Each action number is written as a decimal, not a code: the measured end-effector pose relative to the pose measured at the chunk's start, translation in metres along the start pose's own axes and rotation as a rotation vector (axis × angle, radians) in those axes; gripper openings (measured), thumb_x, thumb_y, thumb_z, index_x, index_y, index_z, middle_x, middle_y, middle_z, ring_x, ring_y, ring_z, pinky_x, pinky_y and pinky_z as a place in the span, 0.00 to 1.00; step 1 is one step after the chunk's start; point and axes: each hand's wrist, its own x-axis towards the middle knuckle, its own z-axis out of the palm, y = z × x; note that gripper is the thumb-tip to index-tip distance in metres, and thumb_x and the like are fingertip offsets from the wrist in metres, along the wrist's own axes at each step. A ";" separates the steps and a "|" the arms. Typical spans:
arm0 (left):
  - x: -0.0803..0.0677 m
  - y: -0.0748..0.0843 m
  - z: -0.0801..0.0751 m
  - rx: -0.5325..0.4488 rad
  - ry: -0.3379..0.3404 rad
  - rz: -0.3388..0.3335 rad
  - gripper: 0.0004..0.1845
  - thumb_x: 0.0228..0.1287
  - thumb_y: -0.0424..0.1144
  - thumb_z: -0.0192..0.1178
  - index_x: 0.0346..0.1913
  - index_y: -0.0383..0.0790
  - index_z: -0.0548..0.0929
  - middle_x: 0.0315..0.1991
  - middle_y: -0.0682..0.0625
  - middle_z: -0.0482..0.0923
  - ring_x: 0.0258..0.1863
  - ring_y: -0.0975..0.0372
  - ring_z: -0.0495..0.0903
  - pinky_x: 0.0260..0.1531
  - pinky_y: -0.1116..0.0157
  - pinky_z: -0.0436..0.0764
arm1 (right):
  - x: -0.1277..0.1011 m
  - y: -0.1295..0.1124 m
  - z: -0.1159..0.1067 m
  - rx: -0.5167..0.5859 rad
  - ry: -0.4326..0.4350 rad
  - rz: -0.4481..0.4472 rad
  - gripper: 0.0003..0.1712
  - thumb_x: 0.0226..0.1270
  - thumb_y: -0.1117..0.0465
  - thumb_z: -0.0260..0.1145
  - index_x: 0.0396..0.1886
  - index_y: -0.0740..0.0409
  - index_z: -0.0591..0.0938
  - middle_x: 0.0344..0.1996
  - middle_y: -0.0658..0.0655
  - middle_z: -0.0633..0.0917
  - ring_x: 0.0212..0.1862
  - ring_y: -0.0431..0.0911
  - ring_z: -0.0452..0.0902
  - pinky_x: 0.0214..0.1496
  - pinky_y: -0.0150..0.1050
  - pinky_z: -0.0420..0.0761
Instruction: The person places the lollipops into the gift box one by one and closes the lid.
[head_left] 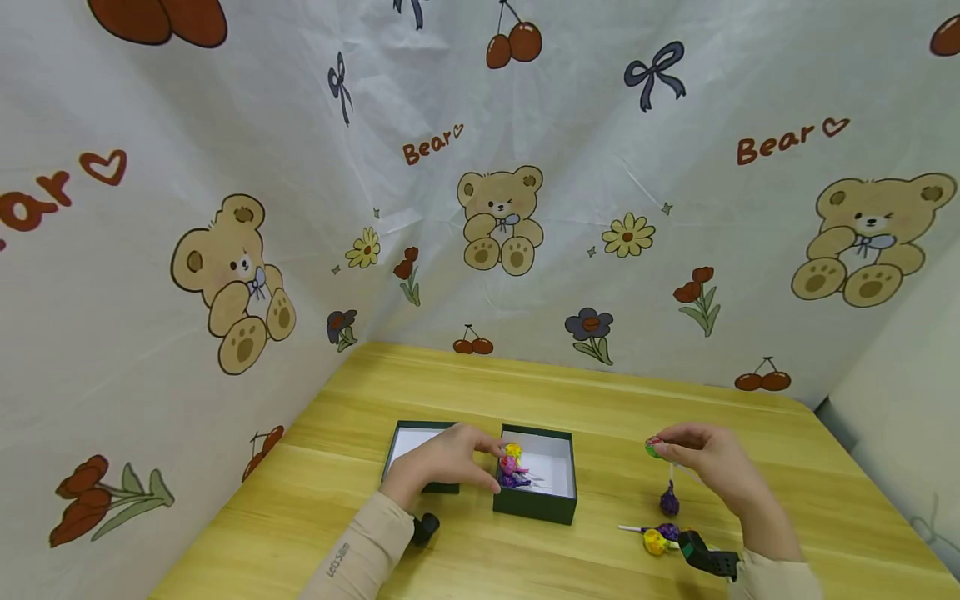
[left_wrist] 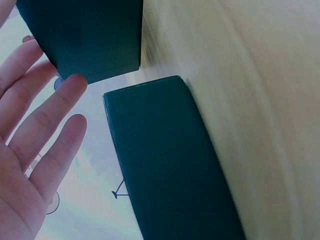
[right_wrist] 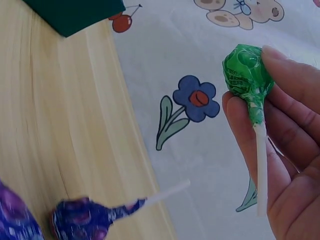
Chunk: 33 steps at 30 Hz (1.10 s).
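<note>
A green lollipop is pinched by the right hand at the right of the head view, raised a little above the tabletop. In the right wrist view the wrapped head is seen held between the fingertips, with the white stick lying down along the palm. The sweet is judged to be very light; the ball is hard under a thin crinkly wrapper that could slip, and the stick is stiff but slender. The firmest hold is judged to be at the neck, where the wrapper is twisted onto the stick, or on the ball itself.

The right forearm is laid in from the lower right, wrist lifted, fingers curled round the sweet. Just below it a purple lollipop lies on the wood, and two more, one purple and one yellow, lie nearer the lower edge.

The left hand is reached in from the lower left, and its fingers are kept straight and loosely spread at the near left rim of the open dark green box; nothing is gripped. Several lollipops lie inside the box. The lid is seen just left of it, open side up.
</note>
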 end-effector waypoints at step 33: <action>-0.002 0.000 0.001 -0.033 -0.008 0.016 0.24 0.51 0.50 0.78 0.52 0.50 0.87 0.68 0.59 0.75 0.65 0.58 0.76 0.63 0.55 0.78 | 0.023 -0.028 0.049 0.071 -0.036 -0.070 0.15 0.69 0.58 0.68 0.48 0.65 0.85 0.45 0.59 0.89 0.45 0.40 0.85 0.49 0.30 0.81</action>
